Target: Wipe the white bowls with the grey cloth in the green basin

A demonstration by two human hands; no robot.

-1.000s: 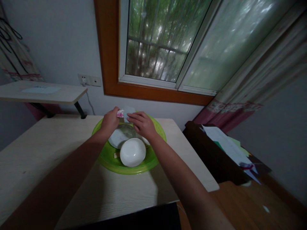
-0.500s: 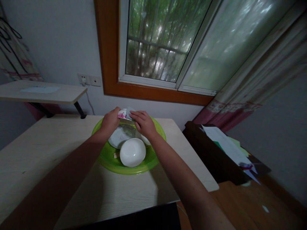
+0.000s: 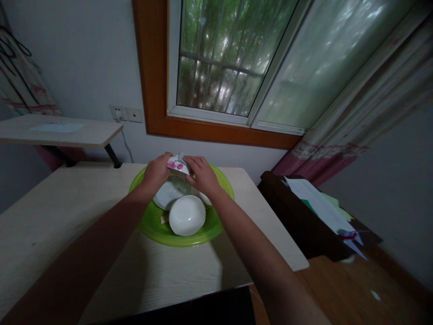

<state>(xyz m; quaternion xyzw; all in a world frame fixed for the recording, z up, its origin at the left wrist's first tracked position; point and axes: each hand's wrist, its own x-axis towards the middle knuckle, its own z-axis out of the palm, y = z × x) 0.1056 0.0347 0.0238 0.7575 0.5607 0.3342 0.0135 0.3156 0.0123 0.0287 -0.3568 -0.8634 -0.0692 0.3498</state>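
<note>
Over the far part of a green basin [image 3: 189, 241], my left hand [image 3: 157, 171] grips a white bowl with pink flowers [image 3: 176, 166] by its left side. The bowl is tilted, so its outer wall faces me. My right hand [image 3: 203, 174] is closed on a greyish cloth [image 3: 181, 157] and presses it against the bowl; most of the cloth is hidden by the fingers. Inside the basin sit a white bowl [image 3: 187, 215], a pale plate [image 3: 167, 195] behind it, and another white dish [image 3: 204, 198] partly covered by my right wrist. A small light-coloured end of something [image 3: 164, 219] shows beside the white bowl.
The basin stands on a pale wooden table [image 3: 84, 189]. A raised shelf [image 3: 94, 135] with a sheet on it is at the left. Behind are the wall sockets [image 3: 126, 113] and a window [image 3: 219, 63]. Papers [image 3: 318, 203] lie on a dark cabinet at the right.
The flowered bowl has turned in my hands, showing more of its pink pattern. My right hand and the cloth have shifted slightly along it. Dishes in the basin have stayed put.
</note>
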